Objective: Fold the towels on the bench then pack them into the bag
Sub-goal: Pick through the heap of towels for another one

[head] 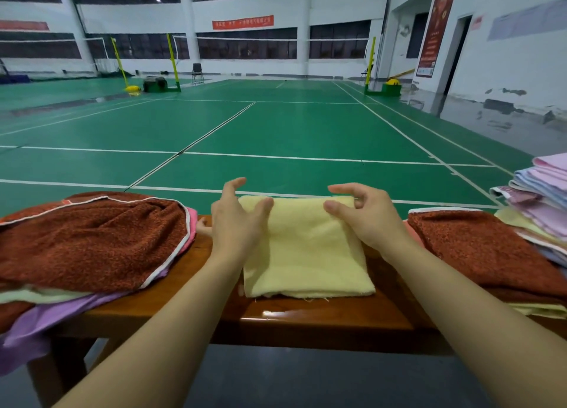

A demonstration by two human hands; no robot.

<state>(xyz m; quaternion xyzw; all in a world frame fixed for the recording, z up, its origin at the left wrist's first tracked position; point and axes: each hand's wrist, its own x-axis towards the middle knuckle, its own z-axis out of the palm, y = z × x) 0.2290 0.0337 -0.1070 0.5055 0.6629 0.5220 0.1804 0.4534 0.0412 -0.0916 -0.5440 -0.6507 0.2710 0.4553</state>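
The yellow towel [306, 248] lies flat on the wooden tabletop [322, 315], already folded into a neat near-rectangle, its long axis running away from the person toward the green court floor [276, 125], its frayed near edge facing the body. Both hands hover over its far corners with no firm grip on anything: the left hand [236, 220] has its fingers spread and relaxed, the thumb just touching the far left corner, while the right hand [365, 214] has loosely bent fingers poised above the far right corner, apparently not pinching the cloth, though contact at the fingertips is hard to judge. Outboard of the left hand sits a loose heap with a rust-brown towel [92, 242] on top and purple, pale and pink cloth beneath it, some spilling over the tabletop edge; this looks unfolded and still to be done. Outboard of the right hand lies another brown towel [484, 248], flatter, and beyond it a stack of pastel towels [543, 193] in pink and blue that appears folded. No bag shows anywhere, so packing seems not yet begun. By that reading the job is partway through the folding stage: one towel is just finished or needs one more fold, a sizeable pile remains, and all packing is left.
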